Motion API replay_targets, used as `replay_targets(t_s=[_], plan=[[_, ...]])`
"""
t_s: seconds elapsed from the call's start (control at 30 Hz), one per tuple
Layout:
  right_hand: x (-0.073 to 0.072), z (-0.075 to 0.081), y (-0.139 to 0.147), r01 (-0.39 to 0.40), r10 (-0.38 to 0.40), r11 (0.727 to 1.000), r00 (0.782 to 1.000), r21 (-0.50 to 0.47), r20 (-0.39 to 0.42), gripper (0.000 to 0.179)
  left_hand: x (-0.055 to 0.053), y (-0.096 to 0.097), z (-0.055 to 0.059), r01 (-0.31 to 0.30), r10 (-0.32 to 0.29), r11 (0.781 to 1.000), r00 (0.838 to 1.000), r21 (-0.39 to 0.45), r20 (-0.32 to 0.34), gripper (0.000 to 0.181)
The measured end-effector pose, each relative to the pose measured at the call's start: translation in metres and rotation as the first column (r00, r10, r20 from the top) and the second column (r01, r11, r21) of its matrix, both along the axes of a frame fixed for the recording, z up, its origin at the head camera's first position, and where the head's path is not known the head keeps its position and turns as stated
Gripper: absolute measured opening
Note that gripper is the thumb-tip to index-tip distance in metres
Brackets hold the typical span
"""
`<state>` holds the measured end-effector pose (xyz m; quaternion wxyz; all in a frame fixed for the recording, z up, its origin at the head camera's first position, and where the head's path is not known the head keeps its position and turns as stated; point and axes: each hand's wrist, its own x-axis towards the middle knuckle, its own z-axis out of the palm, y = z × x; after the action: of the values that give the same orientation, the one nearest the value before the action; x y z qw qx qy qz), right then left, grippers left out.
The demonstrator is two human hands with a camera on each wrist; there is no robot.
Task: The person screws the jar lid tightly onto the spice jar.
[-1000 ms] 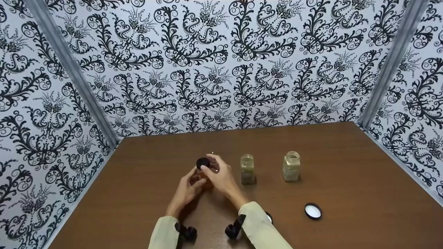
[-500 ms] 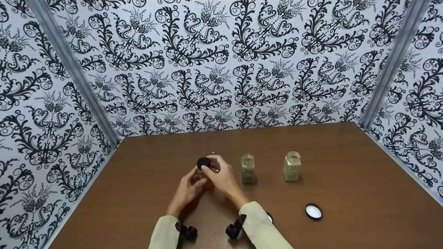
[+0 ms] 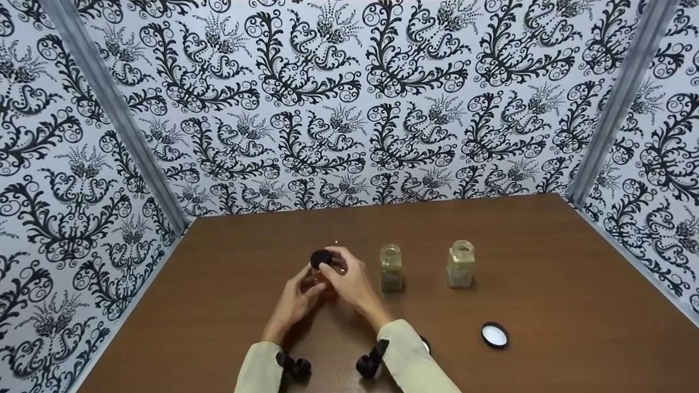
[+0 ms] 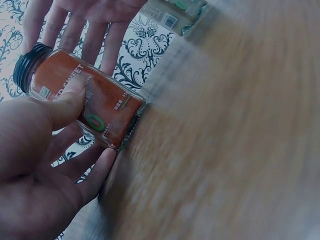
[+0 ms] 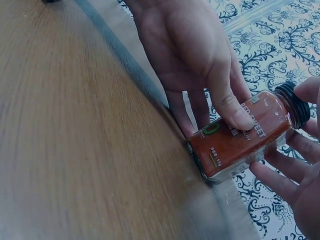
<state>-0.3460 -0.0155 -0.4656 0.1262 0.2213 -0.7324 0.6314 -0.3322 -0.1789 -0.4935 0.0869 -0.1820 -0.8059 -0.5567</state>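
Observation:
A glass spice jar of orange-red powder stands on the table, its label reading "sweet" in the left wrist view. My left hand grips the jar's body, thumb across the label and fingers behind it. A black screw lid sits on the jar's neck. My right hand pinches that lid, thumb on the near side; its other fingers spread behind the jar, as the right wrist view shows around the lid. In the head view the hands cover most of the jar.
Two lidless glass jars with greenish contents stand to the right, one nearer and one farther. A black lid lies white inside up at the front right. Another lid is partly hidden by the right sleeve. Patterned walls enclose the brown table.
Hardly anything differs. Both hands stay at the jar, with only a tiny shift of the right fingers at the lid and of the whole view.

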Motion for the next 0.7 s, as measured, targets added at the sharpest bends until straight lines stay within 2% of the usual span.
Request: replay_targets(t_s=[0.17,0.37,0.7], plan=[[0.0000,-0.0001,-0.0005,-0.009,0.009,1.000,0.999,-0.016,0.032,0.036,0.0002,-0.0004,0.0000,-0.003,0.003,1.000,1.000,-0.007,-0.007,0.058],[0.0003,0.0011,0.0004,-0.005,0.004,1.000,0.999,0.012,0.041,0.043,-0.0001,-0.0002,0.0002,-0.003,0.003,1.000,1.000,-0.003,0.010,0.060],[0.0014,0.0031,0.0000,-0.009,0.009,1.000,0.999,-0.006,0.032,0.036,0.0003,-0.0001,0.0001,-0.017,0.016,1.000,0.999,0.018,0.042,0.062]])
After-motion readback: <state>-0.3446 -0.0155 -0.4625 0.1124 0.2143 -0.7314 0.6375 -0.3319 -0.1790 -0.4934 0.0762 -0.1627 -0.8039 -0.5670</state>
